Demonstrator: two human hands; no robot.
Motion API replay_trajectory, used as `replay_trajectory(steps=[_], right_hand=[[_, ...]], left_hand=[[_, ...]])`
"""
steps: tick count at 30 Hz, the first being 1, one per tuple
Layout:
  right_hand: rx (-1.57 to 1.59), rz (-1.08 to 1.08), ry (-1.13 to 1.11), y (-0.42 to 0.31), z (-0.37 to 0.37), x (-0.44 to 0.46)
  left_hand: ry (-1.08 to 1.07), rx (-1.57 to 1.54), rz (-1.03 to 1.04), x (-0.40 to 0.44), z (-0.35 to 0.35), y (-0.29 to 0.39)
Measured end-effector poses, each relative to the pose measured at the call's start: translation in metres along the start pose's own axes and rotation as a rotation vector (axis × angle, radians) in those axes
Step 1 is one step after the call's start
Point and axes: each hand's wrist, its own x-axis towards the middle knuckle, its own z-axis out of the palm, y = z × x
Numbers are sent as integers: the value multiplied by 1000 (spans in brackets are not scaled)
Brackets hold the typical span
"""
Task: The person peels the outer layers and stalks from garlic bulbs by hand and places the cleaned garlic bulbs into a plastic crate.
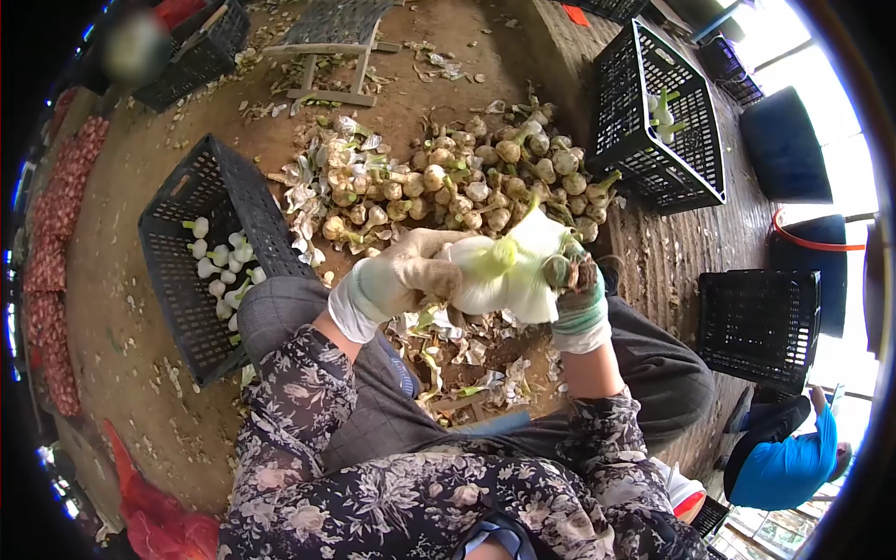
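My left hand point(411, 273) curls round the bulb point(474, 280), my right hand point(581, 303) clasps its husk point(537, 252), likely bracing it. Near side of pile point(471, 182); crate point(245, 198) left, probably for reach.

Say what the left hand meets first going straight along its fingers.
The white garlic, which the left hand already seems to touch. Farther along that line is likely the right hand, though depth is unclear.

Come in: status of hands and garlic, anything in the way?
Left hand and right hand gloved, both on garlic. Bulb pile just beyond. Nothing visibly blocking.
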Motion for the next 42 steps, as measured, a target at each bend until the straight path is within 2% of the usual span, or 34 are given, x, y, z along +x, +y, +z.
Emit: replay_trajectory(steps=[1,2,3,4,5,6,8,9,10,11,12,14,16,17,18,19,22,24,26,28,30,31,34,35,36,38,40,42], right_hand=[[116,-42,-109,3,-5,1],[62,-77,-49,5,6,3],[7,-107,12,7,18,6],[-390,-115,96,3,34,6],[-785,-94,184,-2,50,6],[-483,-69,51,4,44,3],[-492,-78,171,0,64,1],[-139,-83,198,10,24,3],[214,-102,228,20,-16,6],[-480,-229,293,27,-11,9],[-242,-221,210,29,-8,9],[250,-164,69,29,6,9],[331,-130,59,17,38,7],[199,-250,339,19,46,7],[170,-248,317,18,45,5],[141,-248,295,18,40,2],[61,-247,229,18,15,-13],[9,-248,185,17,10,-17],[-518,-371,275,19,10,-18],[-1051,-469,352,20,19,-14],[-1832,-577,345,8,31,-10],[-2178,-684,378,2,36,-8],[-1607,-984,605,7,21,7],[-1471,-913,633,7,18,8],[-1331,-851,664,8,14,9],[-1102,-490,634,-2,-5,8],[-864,-166,581,-20,-28,8],[-637,164,500,-29,-47,11]], left_hand=[[32,-6,1,1,4,4],[63,-8,0,2,8,8],[275,2,74,3,14,7],[385,196,191,9,10,-3],[453,335,177,10,12,-7],[519,475,164,8,14,-11],[352,527,373,8,0,-19],[261,557,477,8,-4,-21],[182,297,323,5,6,-11],[146,38,164,2,16,-2],[114,-54,86,-2,22,2],[61,-155,87,-4,17,-3],[52,-186,92,-8,18,-3],[70,-171,106,-10,24,1],[86,-155,123,-11,27,4],[0,-120,127,-7,13,-4],[189,-70,34,-2,15,5],[201,-67,73,0,22,2],[226,-127,156,3,24,-12],[161,-152,173,-1,29,-5],[54,-186,226,0,22,-4],[132,-177,228,2,20,-5],[48,-102,204,5,18,-7],[-17,-33,224,7,14,-10],[-222,-78,158,3,13,-6],[-230,32,232,1,6,-20],[31,18,112,-7,17,-3],[40,205,166,-3,10,1]])
